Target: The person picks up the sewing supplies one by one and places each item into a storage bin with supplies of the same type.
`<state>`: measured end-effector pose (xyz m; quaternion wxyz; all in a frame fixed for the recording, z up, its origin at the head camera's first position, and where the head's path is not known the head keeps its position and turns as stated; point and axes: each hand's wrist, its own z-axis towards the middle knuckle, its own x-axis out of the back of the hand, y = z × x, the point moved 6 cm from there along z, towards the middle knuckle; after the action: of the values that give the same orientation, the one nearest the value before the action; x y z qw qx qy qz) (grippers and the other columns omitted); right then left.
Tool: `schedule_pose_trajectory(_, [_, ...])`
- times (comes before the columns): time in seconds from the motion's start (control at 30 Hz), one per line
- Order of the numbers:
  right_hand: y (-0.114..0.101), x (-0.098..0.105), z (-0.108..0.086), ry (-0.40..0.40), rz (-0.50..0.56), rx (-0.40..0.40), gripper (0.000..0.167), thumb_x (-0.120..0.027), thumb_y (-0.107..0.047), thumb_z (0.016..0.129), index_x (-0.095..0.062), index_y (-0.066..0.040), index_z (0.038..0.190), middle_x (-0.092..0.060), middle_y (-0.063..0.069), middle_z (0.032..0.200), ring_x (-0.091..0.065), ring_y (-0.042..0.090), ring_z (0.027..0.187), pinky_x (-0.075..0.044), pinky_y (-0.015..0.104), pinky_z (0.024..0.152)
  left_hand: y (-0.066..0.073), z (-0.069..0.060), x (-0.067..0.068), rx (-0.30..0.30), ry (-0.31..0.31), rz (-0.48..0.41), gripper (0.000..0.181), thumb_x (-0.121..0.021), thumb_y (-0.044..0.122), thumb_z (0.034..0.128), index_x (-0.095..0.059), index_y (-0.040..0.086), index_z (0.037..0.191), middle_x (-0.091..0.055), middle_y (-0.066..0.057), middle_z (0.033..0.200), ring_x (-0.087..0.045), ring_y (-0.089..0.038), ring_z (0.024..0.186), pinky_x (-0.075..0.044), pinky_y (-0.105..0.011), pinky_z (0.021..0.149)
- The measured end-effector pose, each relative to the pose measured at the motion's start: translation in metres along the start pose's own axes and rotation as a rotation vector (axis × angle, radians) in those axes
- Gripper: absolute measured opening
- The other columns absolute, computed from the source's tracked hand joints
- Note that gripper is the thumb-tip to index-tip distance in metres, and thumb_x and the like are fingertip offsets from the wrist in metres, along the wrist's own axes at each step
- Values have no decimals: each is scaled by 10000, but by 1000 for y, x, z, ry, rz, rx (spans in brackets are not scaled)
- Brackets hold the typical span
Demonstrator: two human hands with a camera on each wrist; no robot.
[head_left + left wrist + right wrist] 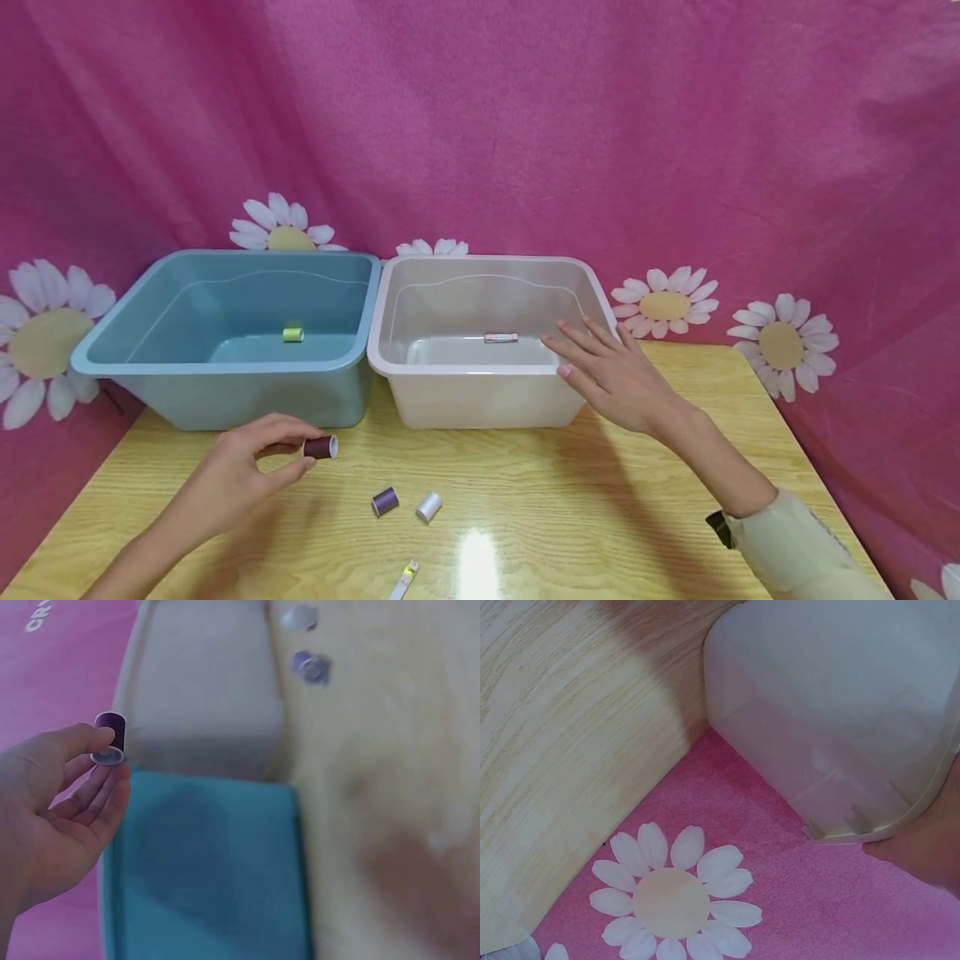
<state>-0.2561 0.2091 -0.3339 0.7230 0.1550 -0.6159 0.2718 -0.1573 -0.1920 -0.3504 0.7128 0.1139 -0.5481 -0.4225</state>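
Between thumb and fingers, my left hand [238, 477] pinches a dark maroon thread spool [320, 447] above the table, in front of the blue tub [255, 398]. The left wrist view shows the same spool [114, 735] with its white end rims. My right hand [618, 379] is spread with straight fingers over the right front corner of the white tub [480, 400], holding nothing. A yellow-green spool [292, 334] lies in the blue tub. Inside the white tub lies a small pale clipper-like item [501, 337]; its exact kind is unclear.
A purple spool [386, 501] and a white spool [429, 507] lie on the wooden table [525, 517]. Near the front edge is a slim pale item [404, 580], partly cut off by the frame. Behind the tubs hangs a pink flowered cloth [480, 125].
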Motion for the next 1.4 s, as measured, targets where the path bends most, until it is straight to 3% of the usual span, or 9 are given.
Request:
schedule_pose_trajectory(0.1, [0,0,0,-7,-2,-4,524,-358,-474,1068,-379,-273,1551,-268,4,1616,-157,374,1485,-24,632,1149,4,7,19,-70,64,42,352,-838,-50,749,-744,111,1047,-677,25,1015,-635,-25,899,-507,-131,782])
schedule_pose_trajectory(0.2, [1,1,0,-11,-7,-6,524,-353,-478,1069,-360,-290,1557,-264,5,1617,-154,371,1486,-28,634,1149,3,16,36,-73,89,42,368,-833,-70,744,-739,86,1064,-677,-18,1033,-626,22,915,-482,-89,789])
schedule_pose_trajectory(0.43, [0,0,0,-7,-5,1,522,-358,-472,1069,-385,-269,1549,-276,10,1612,-166,377,1482,-34,637,1148,-7,33,59,-28,80,-11,351,-806,-63,786,-725,56,1106,-674,-16,1052,-614,76,944,-473,-81,803])
schedule_pose_trajectory(0.57, [-1,0,0,2,-4,5,519,-357,-476,1068,-382,-283,1549,-283,7,1610,-162,365,1485,-33,629,1151,-13,43,70,33,47,-20,327,-781,-21,837,-706,45,1149,-669,-70,1087,-613,96,946,-493,-97,765])
schedule_pose_trajectory(0.77, [0,0,-1,-2,3,-1,522,-361,-477,1068,-370,-287,1554,-286,10,1609,-145,347,1491,-28,619,1155,-26,57,79,135,-12,-9,325,-748,108,909,-670,38,1217,-687,-152,1107,-613,108,923,-511,-125,711])
schedule_pose_trajectory(1.07, [1,0,0,-10,8,-8,528,-363,-472,1068,-396,-248,1545,-312,47,1601,-134,342,1494,-30,623,1154,-42,73,88,169,-50,17,383,-747,182,920,-659,14,1252,-694,-172,1091,-648,18,854,-518,-150,695])
schedule_pose_trajectory(1.4, [1,0,0,-16,3,-9,523,-356,-471,1070,-370,-275,1555,-283,18,1610,-128,342,1495,-28,623,1154,-65,88,92,234,-119,50,392,-716,212,946,-641,12,1275,-686,-169,1146,-601,47,894,-513,-193,703])
